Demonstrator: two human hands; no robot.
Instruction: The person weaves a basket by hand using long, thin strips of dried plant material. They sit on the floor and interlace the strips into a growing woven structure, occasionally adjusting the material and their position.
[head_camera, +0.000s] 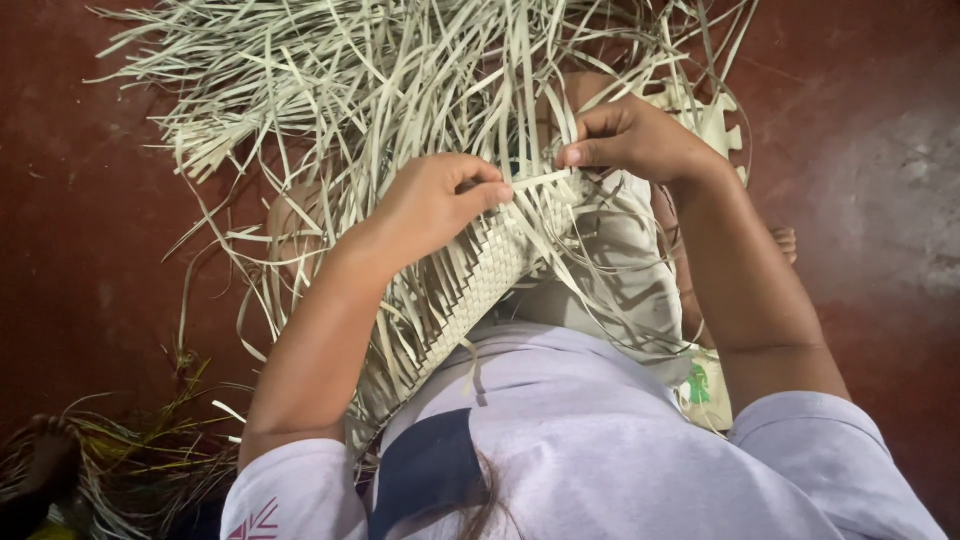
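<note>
Woven mat (470, 285) of pale flat leaf strips sits on the person's lap, w/ a checker plait. Likely light, floppy, dry; edges prob. split if creased, so best held at the plaited edge. Left hand (430, 205) curled closed on that edge; right hand (625, 140) just above it, pinching one strip (545, 180). Loose strips (380, 70) fan beyond the mat over the dark red floor (880, 200).

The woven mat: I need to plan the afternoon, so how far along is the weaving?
Done: a narrow plaited band across the lap. In hand: the left hand pins its edge while the right hand pinches a strip. Left: most loose strips, fanned over the red floor, are unwoven.
</note>
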